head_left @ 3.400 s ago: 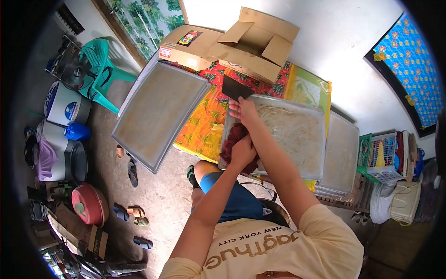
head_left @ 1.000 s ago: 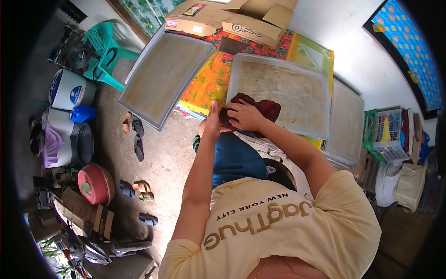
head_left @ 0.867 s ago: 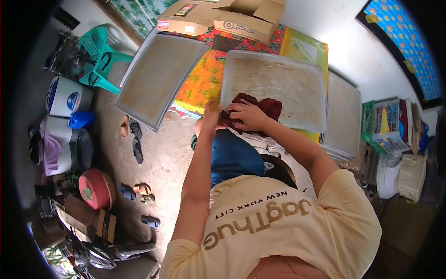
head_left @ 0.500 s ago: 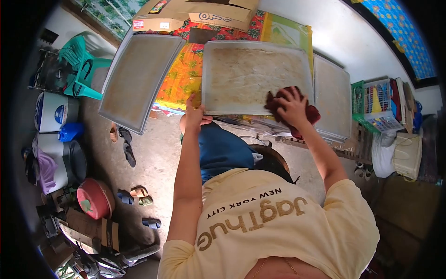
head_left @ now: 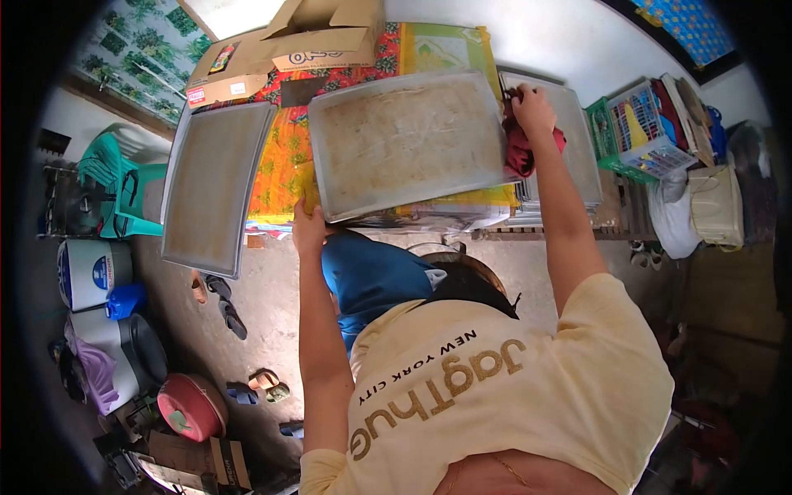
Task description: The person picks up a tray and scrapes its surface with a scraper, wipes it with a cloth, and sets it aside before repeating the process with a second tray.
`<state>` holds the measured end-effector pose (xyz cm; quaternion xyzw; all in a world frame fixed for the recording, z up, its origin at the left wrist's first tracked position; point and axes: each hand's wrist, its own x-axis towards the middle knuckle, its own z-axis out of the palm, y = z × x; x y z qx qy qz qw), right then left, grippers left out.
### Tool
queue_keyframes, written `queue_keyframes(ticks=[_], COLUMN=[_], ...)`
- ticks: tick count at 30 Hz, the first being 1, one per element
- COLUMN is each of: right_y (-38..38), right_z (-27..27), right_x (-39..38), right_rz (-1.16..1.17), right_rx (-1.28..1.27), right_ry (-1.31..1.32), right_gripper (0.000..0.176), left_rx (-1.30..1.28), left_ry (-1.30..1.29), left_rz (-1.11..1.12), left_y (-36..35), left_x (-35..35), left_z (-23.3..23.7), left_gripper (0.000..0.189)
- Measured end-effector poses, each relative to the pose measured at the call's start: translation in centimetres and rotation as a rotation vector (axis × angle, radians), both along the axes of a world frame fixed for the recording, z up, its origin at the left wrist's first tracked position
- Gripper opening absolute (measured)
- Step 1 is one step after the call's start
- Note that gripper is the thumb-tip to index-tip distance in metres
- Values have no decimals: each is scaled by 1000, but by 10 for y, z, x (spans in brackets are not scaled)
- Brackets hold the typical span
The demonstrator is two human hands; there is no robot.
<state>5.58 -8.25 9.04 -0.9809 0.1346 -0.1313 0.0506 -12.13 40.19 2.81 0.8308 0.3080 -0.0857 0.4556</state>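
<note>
A flat, greyish tray (head_left: 404, 144) with brown stains and a raised rim lies slightly turned on the table in front of me. My left hand (head_left: 309, 229) is closed at its near left corner, thumb up along the edge. At the opposite side, my right hand (head_left: 535, 111) grips a bunched dark red cloth (head_left: 520, 153) against the tray's right edge. The cloth hides part of that rim. Under and beyond the cloth sits a stack of similar trays (head_left: 569, 136). Another stained tray (head_left: 216, 190) lies at the table's left end, overhanging its near edge.
Cardboard boxes (head_left: 322, 33) stand at the back of the table on a patterned cloth (head_left: 276, 169). A green plastic chair (head_left: 124, 186) is to the left, with slippers (head_left: 231, 318) on the floor. Baskets (head_left: 648, 132) sit at the right.
My right hand has moved with the red cloth from the tray's near edge up to its right edge. The tray has turned, its right side swung away from me. My view has shifted.
</note>
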Motion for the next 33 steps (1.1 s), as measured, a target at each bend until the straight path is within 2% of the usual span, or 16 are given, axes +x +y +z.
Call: queue_keyframes(ticks=[3,4,5,9,12,13,16,19,24,28,31,33], right_y=[66,87,109,218,289,305,330,351,336,273,199,138], right_z=[60,69,71,48,-4,-25,-73,-80,-79,-71,-72,-75], right_x=[-12,-16,-20,-53,-88,-94,-86,-43,3,50,87,102], right_rz=[166,260,354,730,1099,1240,1270,1121,741,430,193,65], right_rx=[124,172,221,266,272,293,212,301,202,43,-41,19], right_ry=[-222,-282,-342,-238,-112,-93,-172,-183,-329,-227,-130,-64], right_gripper=[36,36,36,35,25,23,21,20,21,28,32,37], left_rx=[752,672,745,975,871,813,671,836,874,843,827,830], left_ry=[-371,-364,-419,-607,-652,-543,-233,-545,-429,-366,-358,-366], left_rz=[-170,-236,-341,-683,-623,-650,-748,-671,-712,-720,-712,-698], left_y=[2,-7,-15,-51,-72,-76,-79,-78,-75,-74,-74,-76], left_x=[-9,-11,-14,-23,-30,-32,-34,-26,-20,-18,-18,-20], left_z=[-12,11,14,11,-19,-17,5,-11,-13,-8,-8,-8], left_gripper=[52,49,48,42,41,40,42,44,48,48,49,49])
